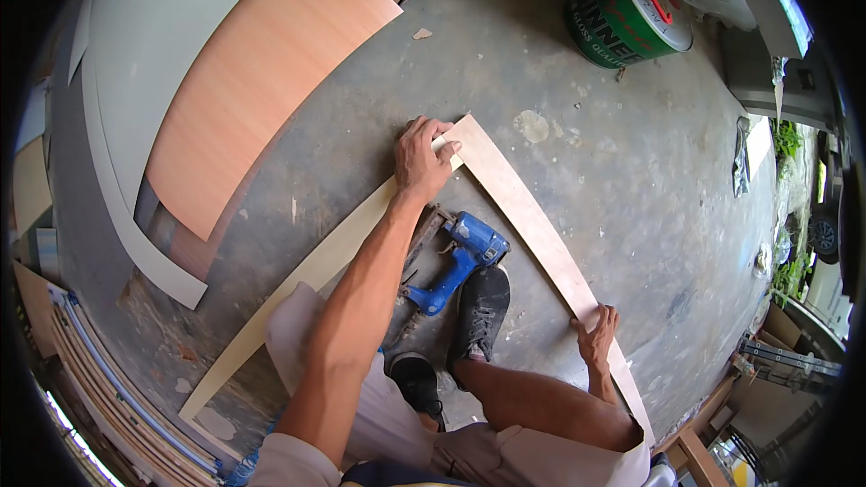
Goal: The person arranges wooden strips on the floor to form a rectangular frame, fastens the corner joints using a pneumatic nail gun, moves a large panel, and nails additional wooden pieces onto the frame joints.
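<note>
Two long, thin wooden strips meet at a corner on the far side of my feet. My left hand (422,160) is closed around that corner, thumb on top where the strips overlap. The pale strip (311,275) runs from there down to the lower left, passing under my left forearm. The pinkish strip (532,212) slants down to the right, and my right hand (598,339) grips it near its lower part. Between the strips, a blue pneumatic nail gun (462,257) lies on the floor against my black shoe (481,311).
Large wood-grain and grey panels (271,63) lean at the upper left. A green paint can (622,18) stands on the concrete floor (388,72) at the top right. Long stacked boards (126,379) lie at the lower left, and a ladder (789,358) is at the right edge.
</note>
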The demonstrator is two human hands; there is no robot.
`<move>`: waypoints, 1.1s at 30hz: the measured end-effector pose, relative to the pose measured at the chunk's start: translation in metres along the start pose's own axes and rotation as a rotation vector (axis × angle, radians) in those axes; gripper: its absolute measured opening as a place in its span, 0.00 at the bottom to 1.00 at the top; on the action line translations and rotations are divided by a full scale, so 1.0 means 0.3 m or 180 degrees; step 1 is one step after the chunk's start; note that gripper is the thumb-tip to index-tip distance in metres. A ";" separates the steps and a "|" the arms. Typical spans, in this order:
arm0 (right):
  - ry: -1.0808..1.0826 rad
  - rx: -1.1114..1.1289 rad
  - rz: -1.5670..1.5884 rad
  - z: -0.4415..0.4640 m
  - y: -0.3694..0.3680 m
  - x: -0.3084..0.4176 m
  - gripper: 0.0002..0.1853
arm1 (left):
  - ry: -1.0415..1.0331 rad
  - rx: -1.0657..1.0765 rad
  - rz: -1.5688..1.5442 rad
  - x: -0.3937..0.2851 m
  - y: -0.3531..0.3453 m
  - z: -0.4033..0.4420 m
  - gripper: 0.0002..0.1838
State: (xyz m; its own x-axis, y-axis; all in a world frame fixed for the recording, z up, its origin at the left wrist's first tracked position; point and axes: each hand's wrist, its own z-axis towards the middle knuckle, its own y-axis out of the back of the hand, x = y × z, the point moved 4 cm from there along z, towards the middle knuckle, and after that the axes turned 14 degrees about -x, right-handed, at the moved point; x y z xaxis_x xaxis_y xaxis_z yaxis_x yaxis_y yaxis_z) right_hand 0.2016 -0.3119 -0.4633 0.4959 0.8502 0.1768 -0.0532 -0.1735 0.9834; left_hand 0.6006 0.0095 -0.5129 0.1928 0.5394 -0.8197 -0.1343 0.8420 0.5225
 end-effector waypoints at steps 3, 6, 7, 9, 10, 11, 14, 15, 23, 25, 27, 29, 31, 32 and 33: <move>-0.0144 0.0603 -0.0062 0.063 0.035 0.018 0.32 | 0.0080 0.0041 -0.0076 0.005 -0.003 0.001 0.12; 0.0443 0.0872 0.0141 0.201 0.076 0.124 0.29 | 0.0088 0.0022 -0.0118 0.003 -0.003 0.001 0.12; 0.0642 0.0542 0.0283 0.255 0.094 0.206 0.28 | 0.0084 0.0016 -0.0113 0.002 -0.004 -0.003 0.12; 0.0433 0.0146 0.0846 0.342 0.031 0.279 0.28 | 0.0080 -0.0008 0.0007 0.001 -0.004 0.000 0.13; 0.0469 0.0000 0.1094 0.394 0.002 0.348 0.26 | 0.0057 -0.0010 0.0019 0.003 -0.004 0.002 0.13; 0.0498 -0.0052 0.1285 0.445 -0.021 0.438 0.25 | 0.0062 -0.0016 0.0049 0.008 -0.007 -0.001 0.13; 0.0682 -0.0224 0.1775 0.571 -0.120 0.671 0.26 | 0.0088 -0.0042 0.0082 0.003 -0.006 -0.001 0.13; 0.0750 -0.0315 0.1852 0.604 -0.147 0.737 0.27 | 0.0108 -0.0069 0.0085 0.000 -0.004 -0.001 0.12; 0.0764 -0.0824 0.1838 0.648 -0.238 0.877 0.28 | 0.0150 -0.0103 -0.0054 -0.014 -0.003 0.001 0.12; 0.0825 -0.0765 0.1770 0.651 -0.244 0.881 0.28 | 0.0209 -0.0092 -0.0116 -0.010 -0.002 0.002 0.12; 0.0828 -0.0749 0.1708 0.652 -0.243 0.882 0.29 | 0.0110 0.0014 0.0038 -0.014 -0.005 0.001 0.14; 0.0812 -0.0719 0.1661 0.637 -0.243 0.886 0.30 | 0.0071 0.0051 0.0082 -0.022 -0.005 0.000 0.15; 0.0828 -0.0852 0.1553 0.625 -0.210 0.906 0.28 | 0.0024 0.0073 0.0134 -0.025 -0.004 0.001 0.17; 0.0832 -0.0859 0.1563 0.599 -0.190 0.915 0.28 | -0.0098 0.0094 0.0246 -0.023 -0.005 -0.005 0.18; 0.0653 -0.1140 0.1437 0.565 -0.132 0.931 0.26 | -0.0223 0.0112 0.0360 -0.020 -0.009 -0.006 0.19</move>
State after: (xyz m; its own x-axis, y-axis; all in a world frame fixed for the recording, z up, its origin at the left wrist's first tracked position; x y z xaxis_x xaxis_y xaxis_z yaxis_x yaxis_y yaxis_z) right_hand 0.4891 -0.1518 -0.4598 0.1813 0.8162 0.5485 -0.5250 -0.3913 0.7558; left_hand 0.5982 0.0041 -0.5097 0.2458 0.6293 -0.7373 -0.1249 0.7748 0.6197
